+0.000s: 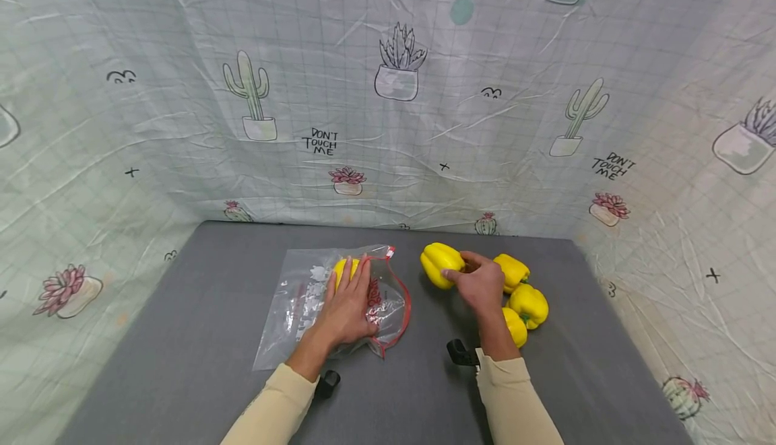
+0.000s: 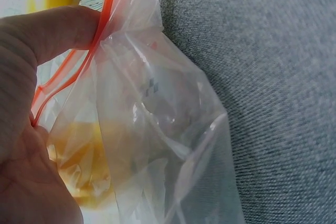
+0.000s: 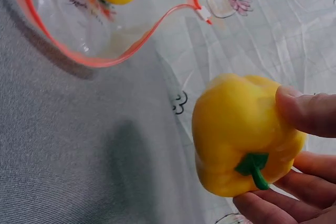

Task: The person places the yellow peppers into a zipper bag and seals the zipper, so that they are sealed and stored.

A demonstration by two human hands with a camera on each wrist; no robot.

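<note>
A clear zip bag (image 1: 300, 310) with a red-edged mouth lies on the grey table, its mouth parted toward the right. Inside it is a yellow bell pepper (image 1: 341, 268), partly covered by my left hand (image 1: 347, 310). The fingers of that hand stretch across the bag, and its thumb touches the red edge (image 2: 107, 11) in the left wrist view. To the right of the mouth, my right hand (image 1: 481, 285) holds another yellow bell pepper (image 3: 239, 129) between thumb and fingers, off the table. Its green stem (image 3: 257, 174) shows in the right wrist view.
Three more yellow bell peppers (image 1: 529, 305) sit grouped at the right, beside my right forearm. A red slider (image 1: 391, 252) is at the bag's far corner. Behind the grey table (image 1: 182, 337) hangs a cactus-printed curtain (image 1: 485, 128).
</note>
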